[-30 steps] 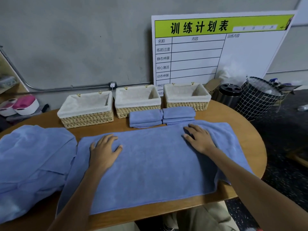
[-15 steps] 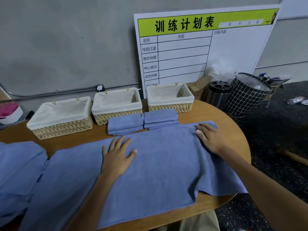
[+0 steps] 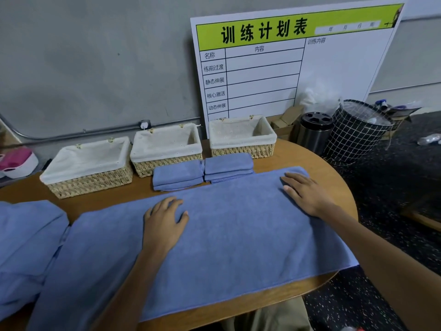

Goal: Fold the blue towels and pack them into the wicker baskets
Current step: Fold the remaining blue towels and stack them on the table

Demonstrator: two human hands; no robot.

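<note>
The towel (image 3: pixel 238 235) lies spread flat along the near edge of the table (image 3: pixel 317 168), its long axis running left to right, the near hem drooping over the table's rim. Both hands rest palm-down on it with fingers straight and gripping nothing: the left hand (image 3: pixel 164 220) near the middle, the right hand (image 3: pixel 307 194) at the far right corner. That right end is nearer the right hand, so the next fold probably means carrying that end leftward across the long axis. The cloth looks like soft, napped microfibre, limp and apt to sag or slide when lifted. At the left a pile (image 3: pixel 26 247) of the same blue cloth sits rumpled. Beyond the towel, two folded towels (image 3: pixel 202 170) lie side by side, thick and squared. Behind them stand three baskets (image 3: pixel 164 149), woven wicker with white cloth liners, all holding nothing.
</note>
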